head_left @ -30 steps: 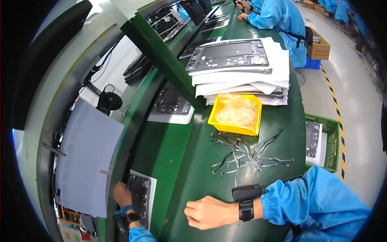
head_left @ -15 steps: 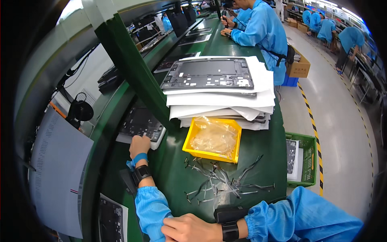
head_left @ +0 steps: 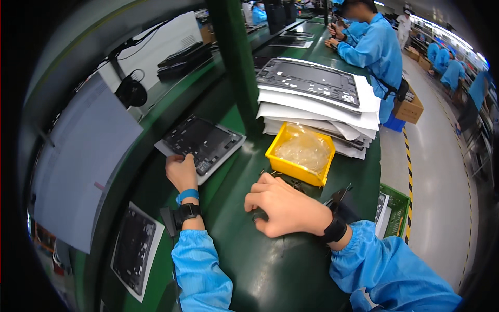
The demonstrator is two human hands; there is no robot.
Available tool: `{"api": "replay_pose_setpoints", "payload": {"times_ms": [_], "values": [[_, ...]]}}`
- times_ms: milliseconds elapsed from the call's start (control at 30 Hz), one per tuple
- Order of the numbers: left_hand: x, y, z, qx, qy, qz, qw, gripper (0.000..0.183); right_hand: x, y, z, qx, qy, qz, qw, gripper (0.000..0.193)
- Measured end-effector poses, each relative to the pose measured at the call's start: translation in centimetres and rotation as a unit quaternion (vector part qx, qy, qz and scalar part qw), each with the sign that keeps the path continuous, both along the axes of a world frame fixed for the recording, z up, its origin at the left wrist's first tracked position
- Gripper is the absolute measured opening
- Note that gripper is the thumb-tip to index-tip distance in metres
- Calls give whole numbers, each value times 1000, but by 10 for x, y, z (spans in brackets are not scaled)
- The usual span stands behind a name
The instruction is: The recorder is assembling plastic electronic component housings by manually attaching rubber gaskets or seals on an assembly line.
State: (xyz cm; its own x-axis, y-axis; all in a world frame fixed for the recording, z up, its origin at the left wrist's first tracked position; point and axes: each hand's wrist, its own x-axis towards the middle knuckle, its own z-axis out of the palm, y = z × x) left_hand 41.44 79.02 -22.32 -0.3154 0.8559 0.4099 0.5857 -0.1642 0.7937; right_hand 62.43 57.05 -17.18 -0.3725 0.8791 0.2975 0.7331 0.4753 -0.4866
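A dark tablet housing (head_left: 200,139) lies on a white sheet at the left of the green bench. My left hand (head_left: 182,172) is closed at its near left corner, fingers curled over the edge. My right hand (head_left: 288,205) hovers palm down over the middle of the bench, fingers bent towards the thumb. A small dark thing shows between them, too hidden to name. Loose thin cables (head_left: 340,195) lie beneath and beside this hand, which covers most of them. Just beyond is a yellow bin (head_left: 296,169) with a clear plastic bag (head_left: 304,151) in it.
Behind the bin rises a stack of housings (head_left: 312,80) interleaved with white sheets (head_left: 291,112). Another housing (head_left: 136,247) lies at the lower left. A green post (head_left: 236,67) stands by the stack. A green crate (head_left: 397,208) is right of the bench; a co-worker (head_left: 374,47) sits farther along.
My right hand has left my left sleeve and reached forward over the cables. My left hand stays at the housing, which now lies more turned. The whole view has swung left.
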Motion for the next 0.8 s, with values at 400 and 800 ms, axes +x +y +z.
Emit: {"api": "replay_pose_setpoints", "payload": {"times_ms": [400, 800], "values": [[-59, -205, -31, 116, -135, 27, 984, 26, -1, 9, -20, 14, -12, 53, 998, 11], [-122, -480, -25, 72, -376, 137, 914, 23, -7, -3, -15, 7, 45, 41, 998, 13]]}}
